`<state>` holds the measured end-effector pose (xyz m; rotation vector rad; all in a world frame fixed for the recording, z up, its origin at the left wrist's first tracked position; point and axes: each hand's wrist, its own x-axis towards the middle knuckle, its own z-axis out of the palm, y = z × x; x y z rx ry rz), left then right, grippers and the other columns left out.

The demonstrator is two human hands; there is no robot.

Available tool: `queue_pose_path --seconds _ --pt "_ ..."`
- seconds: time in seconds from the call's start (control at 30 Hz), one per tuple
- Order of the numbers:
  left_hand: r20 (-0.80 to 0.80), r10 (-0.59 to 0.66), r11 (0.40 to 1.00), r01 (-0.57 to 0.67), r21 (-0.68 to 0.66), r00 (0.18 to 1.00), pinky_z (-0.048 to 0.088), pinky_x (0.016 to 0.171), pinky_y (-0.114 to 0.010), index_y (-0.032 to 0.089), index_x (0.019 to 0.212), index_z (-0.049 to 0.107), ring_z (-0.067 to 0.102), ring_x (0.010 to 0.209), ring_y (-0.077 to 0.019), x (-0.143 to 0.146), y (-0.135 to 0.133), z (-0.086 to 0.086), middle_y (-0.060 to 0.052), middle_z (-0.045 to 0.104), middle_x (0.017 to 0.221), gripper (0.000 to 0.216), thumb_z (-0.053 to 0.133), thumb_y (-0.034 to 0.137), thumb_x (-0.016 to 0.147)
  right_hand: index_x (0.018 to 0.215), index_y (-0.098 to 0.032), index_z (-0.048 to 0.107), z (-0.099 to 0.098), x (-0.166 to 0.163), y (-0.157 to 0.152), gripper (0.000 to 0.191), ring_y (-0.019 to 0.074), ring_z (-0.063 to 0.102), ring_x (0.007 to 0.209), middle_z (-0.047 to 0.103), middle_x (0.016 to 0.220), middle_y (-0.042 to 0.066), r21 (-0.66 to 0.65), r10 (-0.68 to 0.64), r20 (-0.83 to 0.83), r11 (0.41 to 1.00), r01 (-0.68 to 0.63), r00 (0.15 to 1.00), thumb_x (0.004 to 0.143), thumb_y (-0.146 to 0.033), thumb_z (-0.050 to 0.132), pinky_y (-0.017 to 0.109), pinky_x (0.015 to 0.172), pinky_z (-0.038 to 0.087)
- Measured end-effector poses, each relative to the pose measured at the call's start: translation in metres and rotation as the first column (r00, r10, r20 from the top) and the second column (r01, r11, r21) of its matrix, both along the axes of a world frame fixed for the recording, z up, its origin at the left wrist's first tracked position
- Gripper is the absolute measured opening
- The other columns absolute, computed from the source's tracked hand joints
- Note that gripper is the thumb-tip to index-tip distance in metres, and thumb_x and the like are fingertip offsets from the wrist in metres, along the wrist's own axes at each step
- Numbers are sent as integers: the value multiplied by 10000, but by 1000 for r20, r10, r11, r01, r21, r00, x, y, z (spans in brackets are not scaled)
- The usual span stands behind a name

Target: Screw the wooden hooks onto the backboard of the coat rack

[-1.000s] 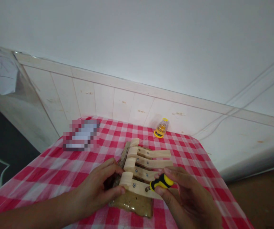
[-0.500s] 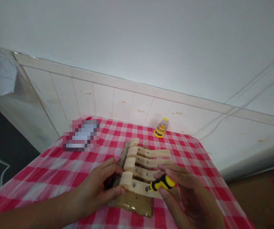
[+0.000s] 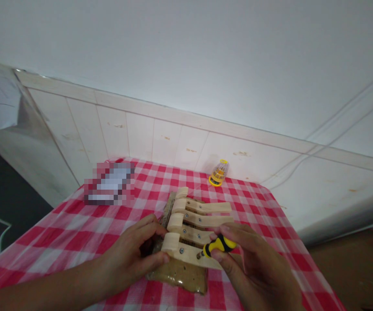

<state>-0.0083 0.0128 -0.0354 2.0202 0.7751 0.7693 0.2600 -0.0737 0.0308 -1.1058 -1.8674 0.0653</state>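
Note:
A wooden rack with several curved pale hooks point(image 3: 199, 220) screwed to a brown board point(image 3: 181, 276) lies on the red-and-white checked tablecloth point(image 3: 76, 229). My left hand point(image 3: 132, 257) rests on the rack's left side, thumb pressed against the nearest hook, fingers laid along the board's edge. My right hand point(image 3: 254, 268) is closed round a small yellow-and-black screwdriver point(image 3: 217, 246). Its tip sits on a screw in the nearest hook.
A small yellow-and-clear screwdriver bit holder point(image 3: 218, 172) stands at the table's far edge by the white panelled wall point(image 3: 160, 138). A blurred-out flat item point(image 3: 110, 183) lies at the back left. The table's right edge drops to a brown floor point(image 3: 358, 268).
The fingers of my right hand have shifted a little on the screwdriver's handle, which stays on the same screw. My left hand has not moved.

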Motion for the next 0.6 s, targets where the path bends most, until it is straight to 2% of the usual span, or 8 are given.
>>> queue_pose_path --seconds 0.27,0.4,0.6 --pt "-9 -8 1000 8 -3 1000 447 653 -279 222 1013 679 608 803 -180 -1 -2 -1 -28 629 933 308 645 523 960 1309 -269 602 -5 -1 4 483 196 735 1083 735 1149 64 -8 91 -107 996 -92 990 884 -70 717 291 928 654" --pt "-1 -8 1000 8 -5 1000 444 651 -277 228 1022 678 609 803 -179 0 0 -3 -26 628 936 321 641 541 961 1318 -285 595 -5 1 3 486 205 732 1097 729 1162 68 -21 75 -90 997 -78 993 891 -88 718 310 935 656" --pt "-19 -7 1000 7 7 1000 445 655 -277 224 1017 683 613 803 -180 1 1 1 -27 634 931 330 641 546 959 1340 -278 574 -5 2 1 476 245 695 1223 699 1275 110 -46 60 -63 997 -63 996 915 -97 691 394 1011 631"
